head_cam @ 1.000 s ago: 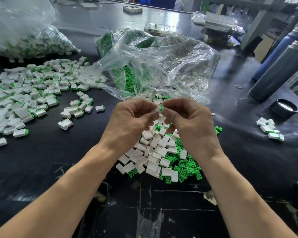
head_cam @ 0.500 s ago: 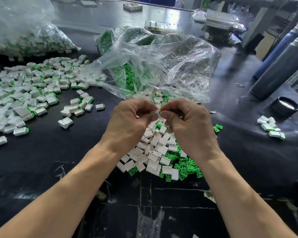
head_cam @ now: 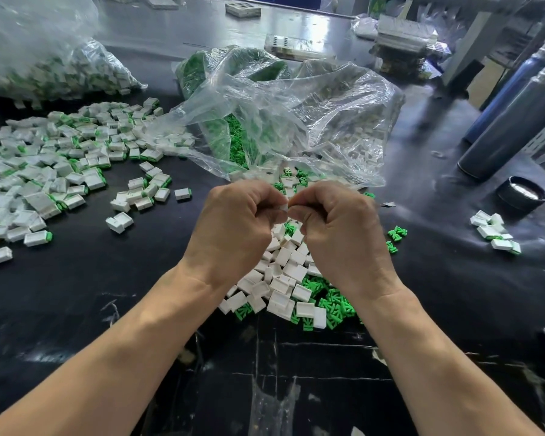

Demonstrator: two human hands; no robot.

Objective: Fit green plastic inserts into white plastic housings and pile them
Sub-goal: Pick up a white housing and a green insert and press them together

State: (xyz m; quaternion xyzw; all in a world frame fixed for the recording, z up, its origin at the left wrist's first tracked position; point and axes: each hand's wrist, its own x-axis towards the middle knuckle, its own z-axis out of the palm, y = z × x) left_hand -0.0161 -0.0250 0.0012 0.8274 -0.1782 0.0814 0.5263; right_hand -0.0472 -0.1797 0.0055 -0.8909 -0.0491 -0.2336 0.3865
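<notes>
I pinch a white housing [head_cam: 283,206] between my left hand [head_cam: 239,229] and right hand [head_cam: 340,232], fingers curled tight; any insert is hidden. To seat it well I should push straight and squarely until flush. Both fists meet knuckles up over the loose parts [head_cam: 288,278]. The finished pile [head_cam: 44,171] lies at nine o'clock.
</notes>
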